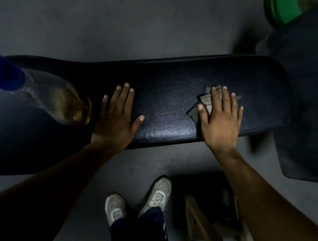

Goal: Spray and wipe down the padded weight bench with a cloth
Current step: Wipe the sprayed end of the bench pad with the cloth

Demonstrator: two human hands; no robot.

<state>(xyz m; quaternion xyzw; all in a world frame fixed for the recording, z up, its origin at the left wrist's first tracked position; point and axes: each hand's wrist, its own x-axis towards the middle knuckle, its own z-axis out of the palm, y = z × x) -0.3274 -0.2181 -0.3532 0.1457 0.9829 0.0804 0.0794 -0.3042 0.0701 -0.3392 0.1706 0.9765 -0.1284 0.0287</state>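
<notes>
The black padded bench (169, 97) runs across the middle of the view, tilted up toward the right. My right hand (220, 120) lies flat with fingers spread on a grey cloth (205, 102), pressing it onto the right part of the pad; most of the cloth is hidden under the palm. My left hand (116, 118) rests flat and empty on the pad near its front edge, fingers apart. A clear spray bottle with a blue top (43, 92) stands at the left end of the bench, a short way left of my left hand.
Grey concrete floor surrounds the bench. Black weight plates (317, 91) and a green plate (280, 8) crowd the right end. A wooden frame (209, 235) stands on the floor at the lower right. My feet in pale sneakers (138, 201) are in front of the bench.
</notes>
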